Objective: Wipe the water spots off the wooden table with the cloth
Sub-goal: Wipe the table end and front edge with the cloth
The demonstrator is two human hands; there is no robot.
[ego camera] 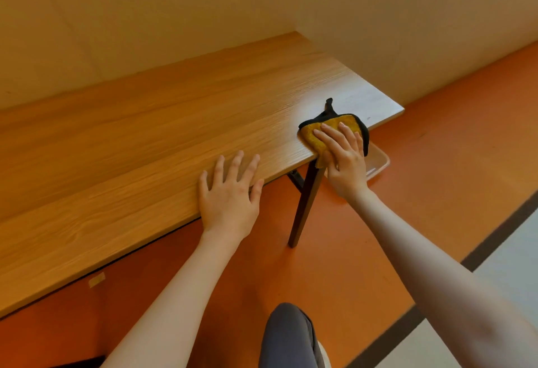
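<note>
A long wooden table (151, 123) runs along the wall. Near its right front edge lies a yellow cloth (313, 134) with a black border and a black loop at the back. My right hand (343, 158) presses flat on the cloth with straight fingers, and the cloth's near corner hangs over the table edge. My left hand (230, 193) rests flat on the table's front edge, fingers spread, holding nothing. A pale sheen shows on the wood at the far right end, beyond the cloth. I cannot make out single water spots.
A shallow beige tray (378, 163) lies on the orange floor under the table's right end. A dark table leg (305, 204) slants down below the cloth. Walls close in behind and right of the table. My knee (288, 335) shows at the bottom.
</note>
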